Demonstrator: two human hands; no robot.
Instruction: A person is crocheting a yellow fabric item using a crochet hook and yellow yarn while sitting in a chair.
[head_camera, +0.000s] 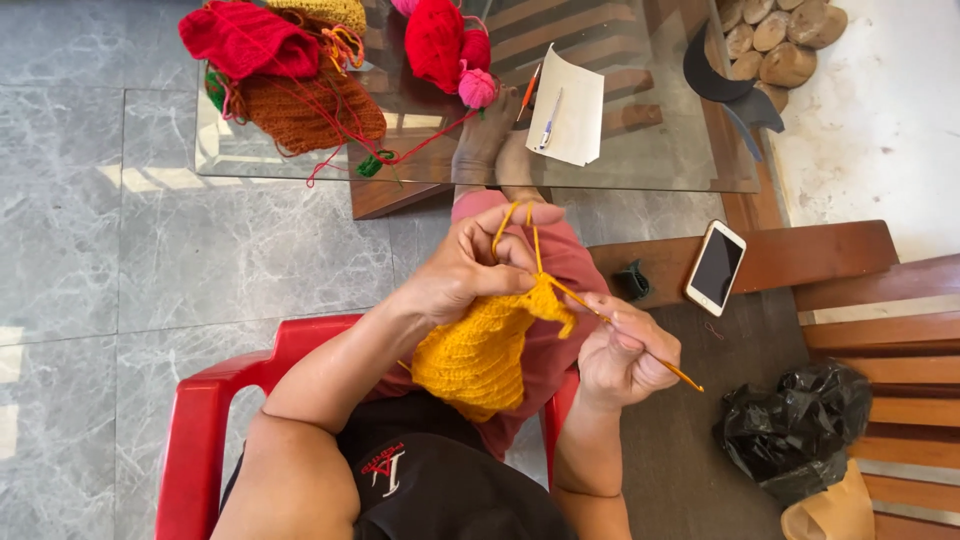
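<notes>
Left hand (470, 270): pinching the yellow piece (480, 355) over the lap, yarn (515, 225) looping over its fingers.
Right hand (620, 355): closing around the hook (640, 345) (tip in the top edge).
Doing it well: keeping yarn snug, stitches even.

The glass table (640, 150) is the landmark. On its left end lies a heap of crocheted pieces (285, 70); toward its right lie a sheet of paper (572, 115) with two pens (540, 110) at its left edge. Nearer the person than the table, the left hand (465, 270) and right hand (625, 355) hold a crochet piece (480, 355) between them. Right of them, a phone (715, 267) rests on a wooden bench (840, 255), with a bag (795, 420) nearer still.
</notes>
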